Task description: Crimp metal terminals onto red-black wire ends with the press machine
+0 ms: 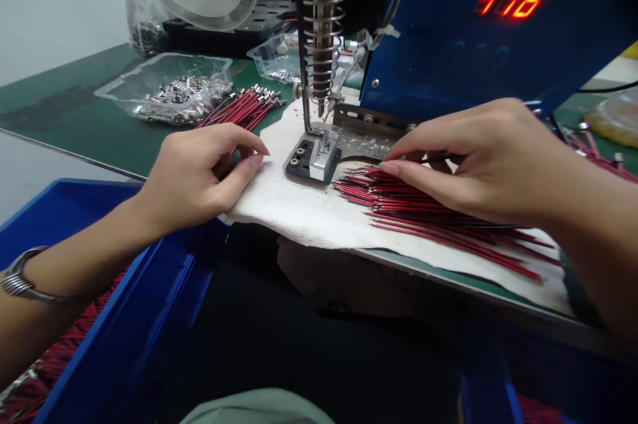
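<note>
Lying under the flat, close-set fingers of the right hand (493,158), the red wires (423,211) touch its fingertips.

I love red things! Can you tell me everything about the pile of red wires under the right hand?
The red wires are thin, plastic-coated strands, some with black beside them, lying flat in a loose fan on the white cloth. Their tips point left toward the small metal block of the blue machine. The right hand rests on top, fingertips touching the tips.
</note>
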A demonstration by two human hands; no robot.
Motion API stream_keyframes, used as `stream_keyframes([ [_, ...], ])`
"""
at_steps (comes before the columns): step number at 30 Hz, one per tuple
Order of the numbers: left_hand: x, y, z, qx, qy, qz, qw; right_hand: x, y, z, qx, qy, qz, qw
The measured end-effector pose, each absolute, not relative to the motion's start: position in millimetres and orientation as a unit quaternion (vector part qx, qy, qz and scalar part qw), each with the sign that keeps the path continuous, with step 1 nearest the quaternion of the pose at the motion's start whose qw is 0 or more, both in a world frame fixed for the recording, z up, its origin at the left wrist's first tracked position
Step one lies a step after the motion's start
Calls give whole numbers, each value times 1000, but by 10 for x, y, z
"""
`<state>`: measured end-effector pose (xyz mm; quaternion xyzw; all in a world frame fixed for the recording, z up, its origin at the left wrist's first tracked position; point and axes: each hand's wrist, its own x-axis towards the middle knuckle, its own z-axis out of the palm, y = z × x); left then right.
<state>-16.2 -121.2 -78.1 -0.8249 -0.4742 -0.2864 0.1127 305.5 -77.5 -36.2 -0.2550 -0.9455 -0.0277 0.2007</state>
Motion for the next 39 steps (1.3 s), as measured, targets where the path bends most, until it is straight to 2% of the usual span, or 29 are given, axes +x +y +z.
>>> stream_keyframes([
  [20,-174,-1229,-765,-822,-489,-275,102,3042,-792,-358,-260,-945,-20,196],
  [39,-170,-1172,-823,-813,-453,-342,133,3041,-804,-374,-235,-948,-30,214],
])
